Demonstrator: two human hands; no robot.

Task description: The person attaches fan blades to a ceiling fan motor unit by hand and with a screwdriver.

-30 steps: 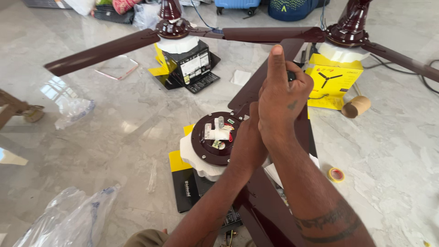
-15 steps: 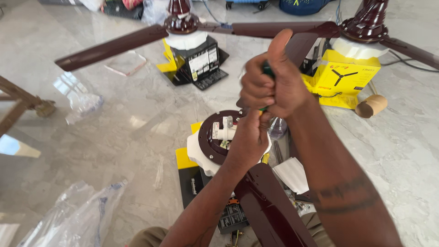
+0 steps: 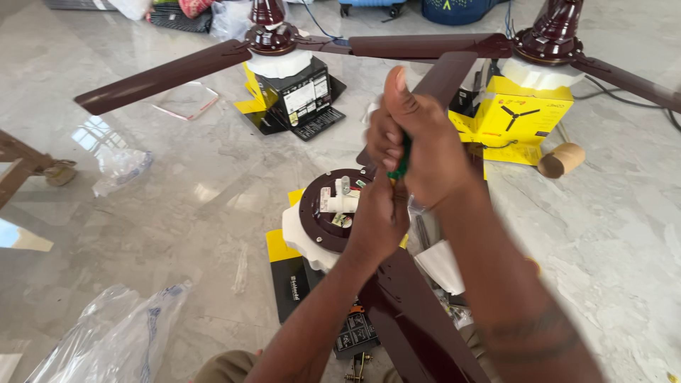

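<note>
A maroon ceiling fan motor [image 3: 328,211] rests on white foam over a yellow and black box on the marble floor. A maroon blade [image 3: 415,323] runs from it toward me, another blade [image 3: 443,76] runs away. My right hand [image 3: 418,135] is fisted around the green handle of a screwdriver [image 3: 401,162], thumb up, directly above the motor's right edge. My left hand [image 3: 379,216] grips low at the motor's right side, around the screwdriver's lower part where the blade meets the motor; what its fingers hold is hidden.
Two assembled maroon fans stand on boxes behind: one [image 3: 273,39] at centre-left, one [image 3: 553,39] at the right on a yellow box [image 3: 518,117]. Clear plastic bags [image 3: 106,337] lie front left. A cardboard roll [image 3: 560,159] lies right. Wooden furniture [image 3: 18,167] is at the left edge.
My right hand has closed from raised fingers into a fist on the green screwdriver handle and dropped closer to the motor. The view has shifted slightly.
</note>
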